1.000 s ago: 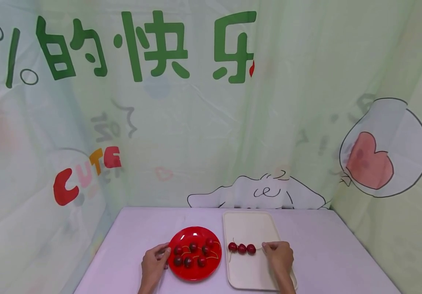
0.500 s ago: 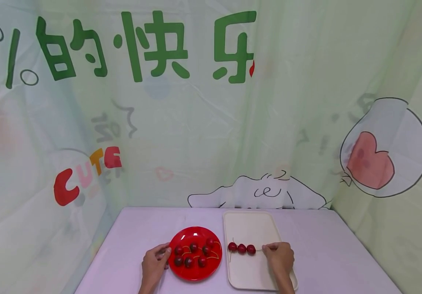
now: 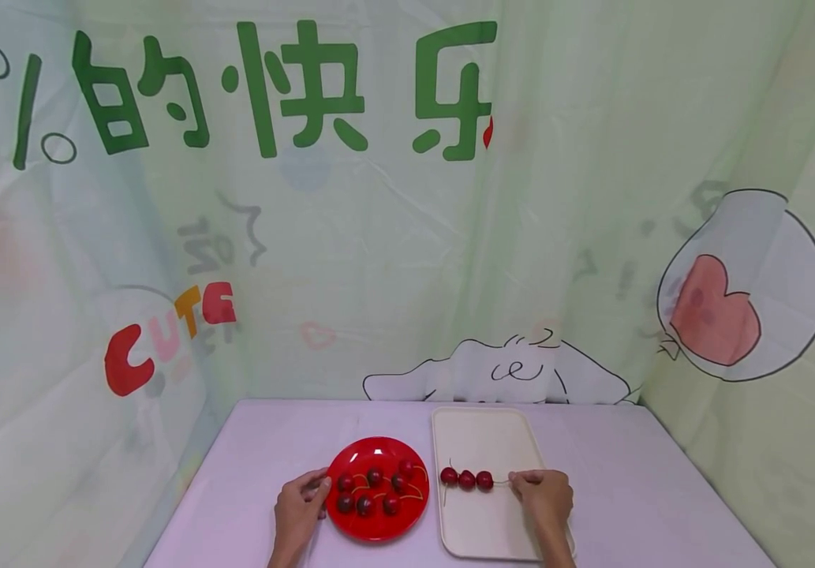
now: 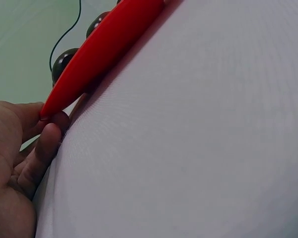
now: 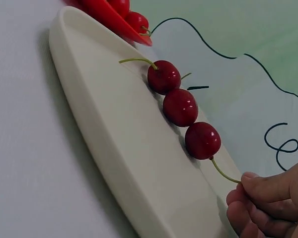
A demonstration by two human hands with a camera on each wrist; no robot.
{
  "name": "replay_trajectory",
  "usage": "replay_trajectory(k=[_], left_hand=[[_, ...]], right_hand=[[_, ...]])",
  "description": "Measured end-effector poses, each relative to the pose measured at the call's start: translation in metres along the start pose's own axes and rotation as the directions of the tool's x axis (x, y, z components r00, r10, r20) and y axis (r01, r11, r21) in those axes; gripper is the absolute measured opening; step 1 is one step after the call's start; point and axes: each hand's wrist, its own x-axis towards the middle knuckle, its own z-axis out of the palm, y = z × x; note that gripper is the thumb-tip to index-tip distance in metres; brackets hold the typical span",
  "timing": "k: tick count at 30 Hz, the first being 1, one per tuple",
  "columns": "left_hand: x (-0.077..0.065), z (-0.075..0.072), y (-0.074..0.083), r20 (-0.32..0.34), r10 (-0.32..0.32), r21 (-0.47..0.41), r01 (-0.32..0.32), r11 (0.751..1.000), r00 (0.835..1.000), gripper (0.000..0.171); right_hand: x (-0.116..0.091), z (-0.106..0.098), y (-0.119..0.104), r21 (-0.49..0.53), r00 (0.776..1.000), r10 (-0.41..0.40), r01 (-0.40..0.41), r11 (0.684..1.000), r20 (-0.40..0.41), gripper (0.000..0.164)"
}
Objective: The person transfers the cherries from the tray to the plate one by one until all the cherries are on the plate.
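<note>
Three dark red cherries lie in a row on a cream tray (image 3: 478, 528). The rightmost cherry (image 5: 202, 141) has its stem (image 5: 222, 171) pinched at the end by my right hand (image 3: 546, 498), thumb against fingers. Beside it sit the middle cherry (image 5: 180, 107) and the left cherry (image 5: 164, 77), whose stem points away. On the left, a round red plate (image 3: 379, 530) carries several more cherries (image 3: 364, 505) with yellowish stems. My left hand (image 3: 297, 509) holds this plate's left rim, with the thumb at the edge and fingers below it in the left wrist view.
Plate and tray stand side by side on a table with a pale lilac cover (image 3: 627, 489). A printed curtain (image 3: 379, 237) with green characters and drawings hangs behind the table and along both sides.
My right hand has shifted very slightly to the right at the stem. My left hand, the plate and the row of cherries stay practically where they were.
</note>
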Motion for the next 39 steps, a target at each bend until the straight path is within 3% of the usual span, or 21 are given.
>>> replay_trajectory(k=[8, 16, 26, 39], left_hand=[[0.0004, -0.0005, 0.0003, 0.002, 0.006, -0.004, -0.006, 1.0, 1.0, 0.032], [0.0013, 0.0015, -0.0022, -0.005, -0.001, 0.01, 0.001, 1.0, 1.0, 0.031], [-0.0018, 0.0005, 0.001, -0.003, 0.002, 0.009, -0.002, 1.0, 1.0, 0.032], [-0.0005, 0.0012, 0.0013, 0.003, -0.02, -0.007, 0.02, 1.0, 1.0, 0.031]], right_hand=[[-0.0042, -0.008, -0.0095, 0.103, 0.993, 0.082, -0.09, 0.991, 0.08, 0.018], [-0.0029, -0.0072, -0.0053, 0.114, 0.997, 0.057, -0.063, 0.991, 0.055, 0.018], [-0.0029, -0.0058, -0.0062, 0.314, 0.992, 0.093, -0.117, 0.942, 0.09, 0.014], [-0.0025, -0.0029, -0.006, 0.333, 0.992, 0.092, -0.114, 0.936, 0.082, 0.013]])
